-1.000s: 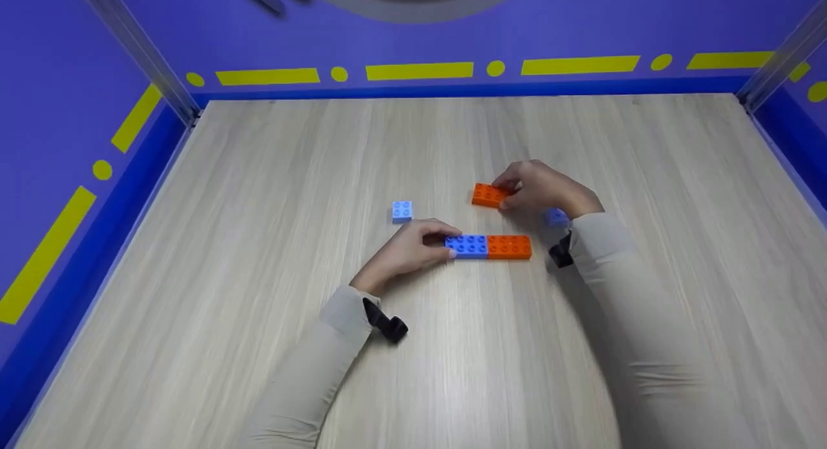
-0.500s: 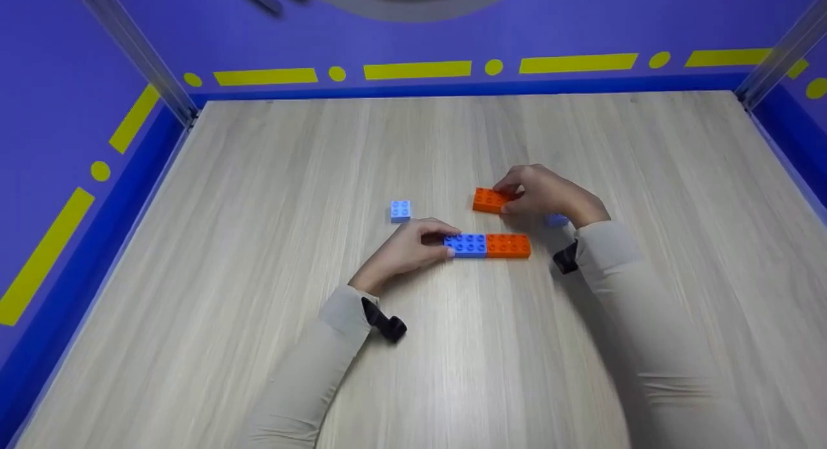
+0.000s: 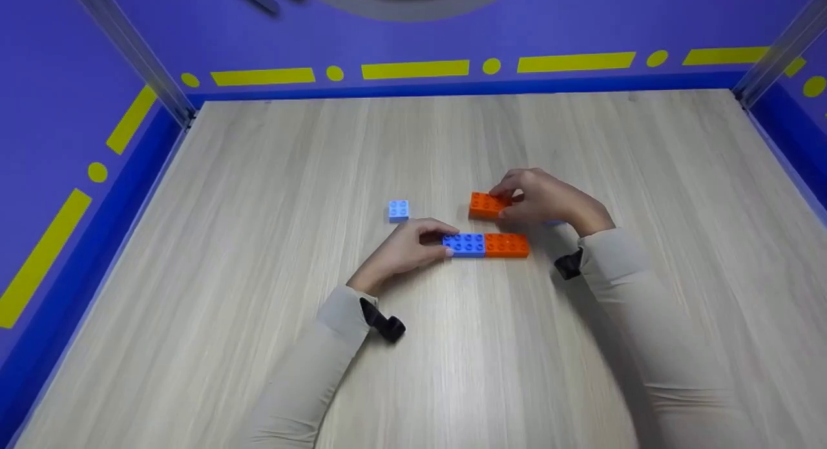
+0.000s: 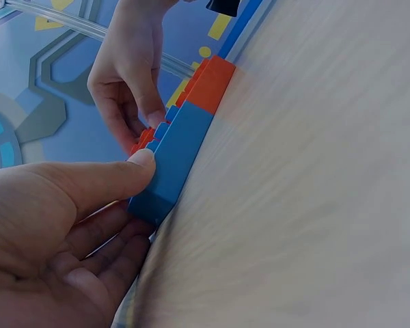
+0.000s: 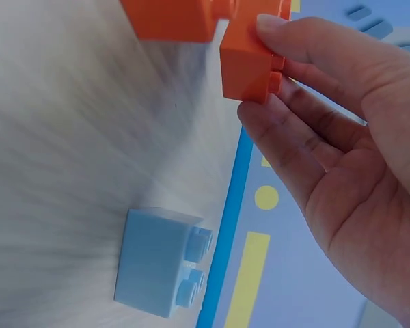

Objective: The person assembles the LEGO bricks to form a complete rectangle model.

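My left hand (image 3: pixel 413 249) pinches the left end of a blue toy building brick (image 3: pixel 470 245), which lies on the table. End to end with it, on its right, lies an orange brick (image 3: pixel 507 245). Just behind this row my right hand (image 3: pixel 543 197) holds a second orange brick (image 3: pixel 484 205) between thumb and fingers, studs up. In the right wrist view the thumb presses one side of that held orange brick (image 5: pixel 244 58), close to the orange brick of the row (image 5: pixel 171 19). From the left wrist, the thumb lies along the near side of the blue brick (image 4: pixel 181 147).
A small light blue brick (image 3: pixel 398 211) sits behind my left hand. Another light blue brick (image 5: pixel 154 263) stands near my right hand, mostly hidden by it in the head view. Blue walls (image 3: pixel 413 42) bound the wooden table (image 3: pixel 291 177) at the back and sides.
My right hand has brought the second orange brick slightly nearer to the row, and more of its front side shows. The left hand keeps its hold on the blue brick.
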{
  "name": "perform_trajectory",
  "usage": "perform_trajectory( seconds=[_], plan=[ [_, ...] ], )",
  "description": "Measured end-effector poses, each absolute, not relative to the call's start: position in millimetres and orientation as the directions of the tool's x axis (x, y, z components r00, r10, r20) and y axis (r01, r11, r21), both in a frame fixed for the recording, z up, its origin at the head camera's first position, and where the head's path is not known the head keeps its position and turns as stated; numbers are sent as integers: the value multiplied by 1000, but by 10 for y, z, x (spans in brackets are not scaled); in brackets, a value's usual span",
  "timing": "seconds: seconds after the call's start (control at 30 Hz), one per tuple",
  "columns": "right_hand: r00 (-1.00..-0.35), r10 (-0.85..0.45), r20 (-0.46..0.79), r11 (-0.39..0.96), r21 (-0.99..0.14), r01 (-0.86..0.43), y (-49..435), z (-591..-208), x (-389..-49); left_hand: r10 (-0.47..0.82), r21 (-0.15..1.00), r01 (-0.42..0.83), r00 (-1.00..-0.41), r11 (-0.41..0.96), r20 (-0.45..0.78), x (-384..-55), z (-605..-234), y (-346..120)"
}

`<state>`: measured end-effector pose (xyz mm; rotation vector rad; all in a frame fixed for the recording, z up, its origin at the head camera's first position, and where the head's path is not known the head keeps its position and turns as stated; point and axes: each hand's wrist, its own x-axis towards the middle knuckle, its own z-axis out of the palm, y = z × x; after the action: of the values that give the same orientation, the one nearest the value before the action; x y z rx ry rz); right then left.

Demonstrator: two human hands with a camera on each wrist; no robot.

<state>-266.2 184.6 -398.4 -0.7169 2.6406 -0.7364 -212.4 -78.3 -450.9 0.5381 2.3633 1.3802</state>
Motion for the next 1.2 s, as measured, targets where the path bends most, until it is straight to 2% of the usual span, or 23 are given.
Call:
perform_trajectory(
  seconds=[0.47,0.77,1.2],
  plan=[
    [-767,-626,-139,668,-604,-435,1884,-3982,-2528,475,871,122,-869,476,-137,-2114,-4505,-772],
    [-739,-664,-113,645,-587,-490,1866,-3962,-2459,492,888,141,-864,438,-105,-2107,-4524,-792],
    [-719,-682,-131,645,-572,-507,1824,-3896,-2376,482,879,125,-867,459,-128,-2116,-4515,-786]
  ],
)
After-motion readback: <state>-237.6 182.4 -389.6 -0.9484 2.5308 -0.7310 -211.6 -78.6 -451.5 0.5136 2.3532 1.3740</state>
